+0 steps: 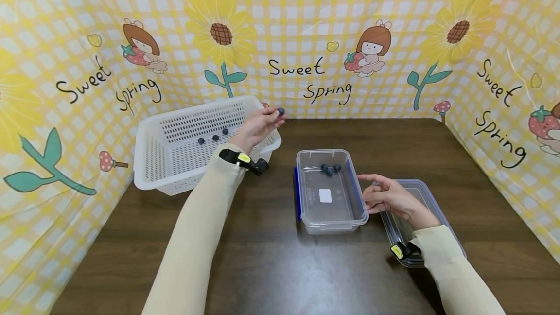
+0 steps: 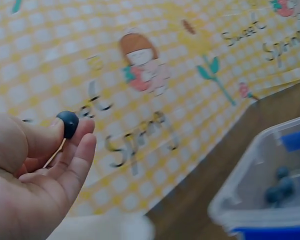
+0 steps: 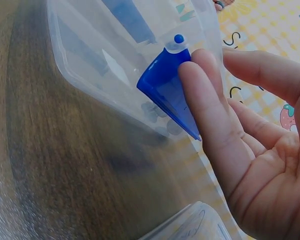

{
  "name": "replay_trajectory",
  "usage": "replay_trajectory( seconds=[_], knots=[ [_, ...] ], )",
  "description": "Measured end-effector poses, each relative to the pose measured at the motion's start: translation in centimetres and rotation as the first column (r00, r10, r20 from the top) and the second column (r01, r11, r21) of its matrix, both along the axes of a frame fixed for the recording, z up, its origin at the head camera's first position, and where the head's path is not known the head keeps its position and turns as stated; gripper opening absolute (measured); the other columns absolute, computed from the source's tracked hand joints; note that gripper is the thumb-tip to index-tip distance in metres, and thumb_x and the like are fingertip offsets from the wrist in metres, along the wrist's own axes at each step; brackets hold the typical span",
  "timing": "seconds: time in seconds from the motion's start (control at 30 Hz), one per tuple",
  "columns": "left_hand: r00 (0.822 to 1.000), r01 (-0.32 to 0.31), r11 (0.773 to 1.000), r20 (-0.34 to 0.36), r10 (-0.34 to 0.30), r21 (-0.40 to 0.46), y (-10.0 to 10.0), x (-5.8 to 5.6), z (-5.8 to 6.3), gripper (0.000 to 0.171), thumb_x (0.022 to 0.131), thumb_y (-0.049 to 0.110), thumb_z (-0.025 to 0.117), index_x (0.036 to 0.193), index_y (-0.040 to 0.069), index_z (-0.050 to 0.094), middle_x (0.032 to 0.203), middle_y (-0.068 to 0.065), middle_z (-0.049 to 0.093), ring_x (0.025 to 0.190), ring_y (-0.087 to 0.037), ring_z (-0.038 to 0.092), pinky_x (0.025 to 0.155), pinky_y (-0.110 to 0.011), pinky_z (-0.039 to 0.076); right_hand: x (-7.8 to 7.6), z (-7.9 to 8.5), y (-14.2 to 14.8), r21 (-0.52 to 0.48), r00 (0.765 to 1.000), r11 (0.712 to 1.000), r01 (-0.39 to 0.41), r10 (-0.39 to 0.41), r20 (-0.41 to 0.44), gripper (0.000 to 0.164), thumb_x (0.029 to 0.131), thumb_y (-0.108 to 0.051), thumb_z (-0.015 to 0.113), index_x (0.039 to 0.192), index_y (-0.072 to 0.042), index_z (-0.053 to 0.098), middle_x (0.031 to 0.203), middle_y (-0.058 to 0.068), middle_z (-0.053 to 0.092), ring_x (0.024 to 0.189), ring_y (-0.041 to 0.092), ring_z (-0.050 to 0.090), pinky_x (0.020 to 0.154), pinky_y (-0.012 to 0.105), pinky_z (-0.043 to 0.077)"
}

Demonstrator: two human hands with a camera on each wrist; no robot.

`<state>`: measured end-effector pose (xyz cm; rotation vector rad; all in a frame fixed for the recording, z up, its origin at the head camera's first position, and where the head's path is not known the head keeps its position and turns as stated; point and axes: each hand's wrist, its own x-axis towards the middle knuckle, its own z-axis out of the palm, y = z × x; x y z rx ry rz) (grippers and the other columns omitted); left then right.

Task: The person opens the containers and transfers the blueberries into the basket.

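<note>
In the head view, my left hand is raised over the right end of the white basket, pinching a blueberry between thumb and fingertips. Three more blueberries lie on the basket floor. A clear plastic box stands uncovered on the table, several blueberries gathered toward its far end. My right hand is at the box's right side, its fingers fairly straight. Seen from the right wrist, fingertips rest at the blue latch hanging off the box wall.
A clear lid lies on the table to the right of the box, partly beneath my right hand and wrist. The dark wooden table is bordered at the back and sides by a yellow checked cloth.
</note>
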<state>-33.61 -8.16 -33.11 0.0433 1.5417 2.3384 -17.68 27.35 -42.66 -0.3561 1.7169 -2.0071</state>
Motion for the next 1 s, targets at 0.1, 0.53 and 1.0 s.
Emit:
replay_trajectory(
  seconds=[0.1, 0.53, 1.0],
  knots=[
    [0.997, -0.073, 0.995, 0.036, 0.071, 0.063, -2.0, -0.7, 0.4, 0.047, 0.104, -0.003, 0.042, 0.150, -0.006, 0.034, 0.149, -0.023, 0.040, 0.118, -0.025, 0.056, 0.099, -0.024, 0.050, 0.0, 0.0, 0.0, 0.001, 1.000, 1.000, 0.001, -0.001, 0.000, 0.051, 0.093, 0.012, 0.058, 0.139, -0.007, 0.048, 0.089, 0.007, 0.069, 0.073, 0.018, 0.070, 0.068, 0.033, 0.062],
    [0.896, -0.434, 0.888, 0.174, 0.408, 0.151, -9.2, -1.7, -1.4, 0.051, 0.104, 0.001, 0.044, 0.153, 0.006, 0.036, 0.154, -0.013, 0.038, 0.137, -0.018, 0.043, 0.102, -0.019, 0.045, -0.1, 0.1, 0.1, 0.021, 1.000, 1.000, 0.009, -0.009, 0.005, 0.053, 0.093, 0.011, 0.058, 0.142, -0.005, 0.045, 0.090, 0.008, 0.069, 0.073, 0.018, 0.070, 0.069, 0.034, 0.062],
    [0.763, -0.611, 0.789, 0.312, 0.566, 0.062, -9.9, -1.7, -2.3, 0.044, 0.101, 0.012, 0.058, 0.144, 0.006, 0.051, 0.144, -0.011, 0.051, 0.129, -0.017, 0.053, 0.097, -0.021, 0.050, -0.1, 0.0, 0.2, 0.029, 1.000, 1.000, 0.005, -0.005, 0.006, 0.056, 0.093, 0.009, 0.059, 0.145, 0.000, 0.038, 0.090, 0.007, 0.069, 0.073, 0.018, 0.070, 0.069, 0.033, 0.062]
  ],
)
